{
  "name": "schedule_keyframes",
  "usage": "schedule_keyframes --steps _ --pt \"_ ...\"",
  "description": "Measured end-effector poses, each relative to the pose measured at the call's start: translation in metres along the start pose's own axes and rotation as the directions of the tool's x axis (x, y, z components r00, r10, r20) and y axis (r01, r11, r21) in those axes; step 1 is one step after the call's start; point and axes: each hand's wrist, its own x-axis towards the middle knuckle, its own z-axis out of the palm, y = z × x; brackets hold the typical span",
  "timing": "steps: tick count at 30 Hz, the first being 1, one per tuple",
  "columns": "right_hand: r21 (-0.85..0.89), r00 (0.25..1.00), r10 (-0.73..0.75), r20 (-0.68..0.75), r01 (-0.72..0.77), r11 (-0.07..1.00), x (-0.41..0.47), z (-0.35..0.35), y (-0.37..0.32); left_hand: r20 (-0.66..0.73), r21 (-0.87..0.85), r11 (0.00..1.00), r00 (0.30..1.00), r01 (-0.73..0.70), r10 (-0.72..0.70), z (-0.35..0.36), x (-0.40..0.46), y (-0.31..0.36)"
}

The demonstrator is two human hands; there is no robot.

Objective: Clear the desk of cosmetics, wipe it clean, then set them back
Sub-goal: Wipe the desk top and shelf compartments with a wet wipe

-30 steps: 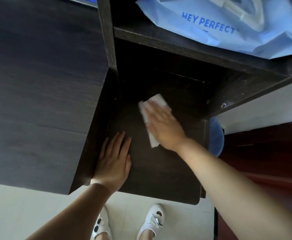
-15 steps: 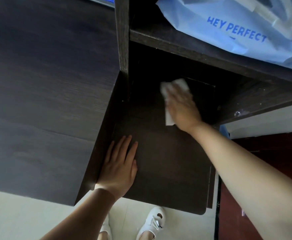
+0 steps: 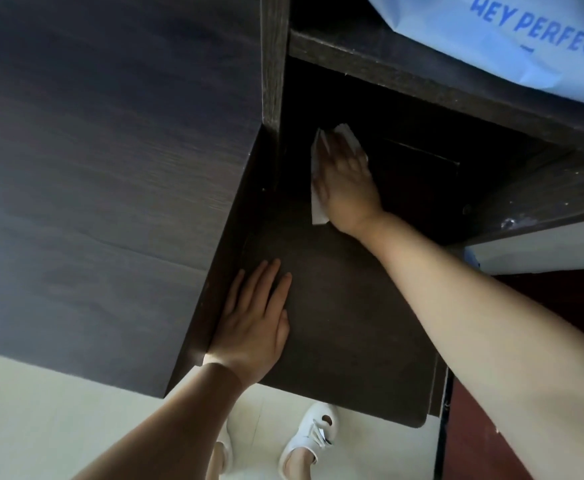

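Right hand [image 3: 344, 181]: lies flat, palm down, far back on the low table [image 3: 346, 327], under the shelf [image 3: 422, 81] and close to the table's rear left corner.
Right grip: fingers spread and pressed flat on the white wipe [image 3: 318, 188]; not curled around it.
White wipe: pinned between the palm and the table top; its edges show past the fingertips and along the left side of the hand, down to the wrist.
Left hand [image 3: 252, 323]: flat on the table near its front left corner, fingers straight and together, holding nothing.
Table: dark wood, bare where it shows.
Shelf: carries a light blue bag [image 3: 526, 39] printed "HEY PERFECT".
Floor [image 3: 41, 427]: pale tiles, with white shoes [image 3: 313, 434] below the table's front edge.
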Motion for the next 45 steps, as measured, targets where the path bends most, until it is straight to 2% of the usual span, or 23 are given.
schedule_keyframes --steps 2,4,8,9,11,13,14,15,17,19,21,23,26,28,29,33,35,37,38,39,41,43,45 --pt "-0.03 0.965 -0.262 -0.019 0.262 0.965 -0.045 0.002 -0.022 -0.01 -0.012 1.0 1.0 -0.004 0.004 0.0 0.0 0.0" --pt "-0.018 0.883 -0.458 0.102 0.461 0.887 -0.102 0.009 -0.034 -0.014 -0.016 1.0 1.0 -0.009 0.009 0.0 -0.001 -0.001" --pt "-0.023 0.733 -0.621 0.277 0.651 0.759 -0.106 -0.009 0.006 -0.038 -0.035 0.999 0.999 -0.026 0.024 0.0 -0.002 -0.002" --pt "-0.052 0.779 -0.572 0.257 0.603 0.796 -0.089 -0.012 0.015 -0.046 -0.04 0.999 0.999 -0.025 0.023 0.0 -0.003 -0.002" --pt "-0.036 0.959 -0.244 0.141 0.251 0.967 -0.059 -0.016 0.03 -0.055 -0.041 0.999 0.998 -0.029 0.027 0.0 -0.004 -0.002" --pt "0.052 0.981 0.175 0.084 -0.18 0.982 -0.055 -0.011 0.017 -0.057 -0.029 0.999 0.998 -0.034 0.032 0.0 -0.003 -0.001" --pt "0.062 0.969 0.237 0.062 -0.241 0.969 -0.065 -0.004 0.0 -0.056 -0.028 0.999 0.998 -0.039 0.037 0.0 -0.003 -0.002" --pt "0.042 0.983 0.182 0.028 -0.183 0.982 -0.084 0.003 -0.018 -0.057 -0.035 0.998 0.997 -0.048 0.046 -0.001 -0.004 -0.002" --pt "0.004 0.989 -0.138 0.048 0.138 0.99 -0.131 0.012 -0.05 -0.064 -0.064 0.994 0.994 -0.092 0.088 -0.002 -0.017 -0.005" --pt "0.006 0.897 -0.389 0.21 0.397 0.918 -0.172 0.013 -0.064 -0.053 -0.046 0.987 0.987 -0.155 0.153 0.0 -0.051 -0.009" --pt "0.027 0.815 -0.5 0.292 0.516 0.856 -0.174 0.005 -0.055 -0.014 -0.011 0.979 0.979 -0.204 0.203 0.004 -0.094 -0.014" --pt "0.007 0.836 -0.472 0.279 0.489 0.872 -0.14 -0.002 -0.047 0.014 0.006 0.981 0.981 -0.193 0.193 0.007 -0.128 -0.021" --pt "0.058 0.975 -0.104 0.199 0.094 0.994 -0.077 -0.003 -0.056 -0.008 -0.051 0.998 0.999 -0.043 0.042 0.007 -0.144 -0.032" --pt "0.064 0.988 0.105 0.11 -0.112 0.992 -0.067 0.009 -0.08 -0.076 -0.161 0.981 0.989 0.112 -0.126 0.0 -0.144 -0.039" --pt "0.042 0.99 0.117 0.08 -0.121 0.992 -0.075 0.02 -0.097 -0.115 -0.226 0.956 0.969 0.189 -0.219 -0.003 -0.142 -0.043" --pt "-0.026 0.959 -0.26 0.11 0.264 0.964 -0.169 0.04 -0.143 -0.122 -0.549 0.71 0.798 0.442 -0.59 -0.018 -0.13 -0.052" --pt "0.024 0.826 -0.532 0.186 0.537 0.843 -0.2 0.035 -0.134 0.0 -0.658 0.554 0.735 0.51 -0.678 -0.023 -0.122 -0.051" --pt "0.037 0.701 -0.663 0.264 0.679 0.733 -0.19 0.021 -0.101 0.057 -0.708 0.477 0.715 0.521 -0.697 -0.028 -0.115 -0.049" --pt "0.016 0.736 -0.613 0.288 0.636 0.772 -0.175 0.015 -0.087 0.069 -0.725 0.449 0.704 0.522 -0.707 -0.03 -0.114 -0.049" --pt "-0.03 0.844 -0.478 0.244 0.5 0.866 -0.158 0.013 -0.074 0.081 -0.74 0.422 0.691 0.525 -0.718 -0.031 -0.113 -0.048" --pt "-0.027 0.997 -0.028 0.069 0.03 0.999 -0.136 0.007 -0.052 0.114 -0.771 0.361 0.672 0.524 -0.731 -0.031 -0.113 -0.049" --pt "0.025 0.956 0.291 0.024 -0.291 0.956 -0.147 0.01 -0.06 0.153 -0.801 0.305 0.668 0.515 -0.728 -0.032 -0.115 -0.051" --pt "0.011 0.972 0.236 0.0 -0.236 0.972 -0.187 0.021 -0.092 0.192 -0.822 0.25 0.662 0.512 -0.725 -0.034 -0.117 -0.054"
